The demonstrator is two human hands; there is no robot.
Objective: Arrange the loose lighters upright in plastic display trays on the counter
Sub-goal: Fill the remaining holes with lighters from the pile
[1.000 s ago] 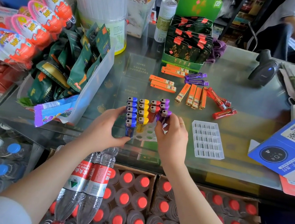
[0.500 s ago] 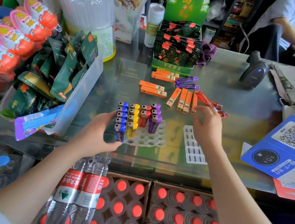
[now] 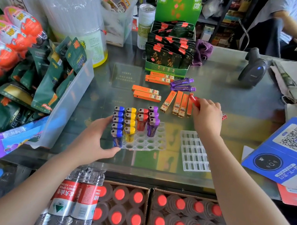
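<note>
Landmark: round-holed tray (image 3: 147,142) on the glass counter (image 3: 231,97). Your left hand (image 3: 94,139) cups the tray's left edge, thumb under the near corner, fingers against the blue lighters (image 3: 117,125) standing upright in it (yellow, red, purple rows alongside). Your right hand (image 3: 207,116) is beyond and right of the tray, fingers curled around a red lighter (image 3: 195,100) beside the flat orange lighters (image 3: 178,105). Slotted tray (image 3: 194,153) lies just right of the landmark.
</note>
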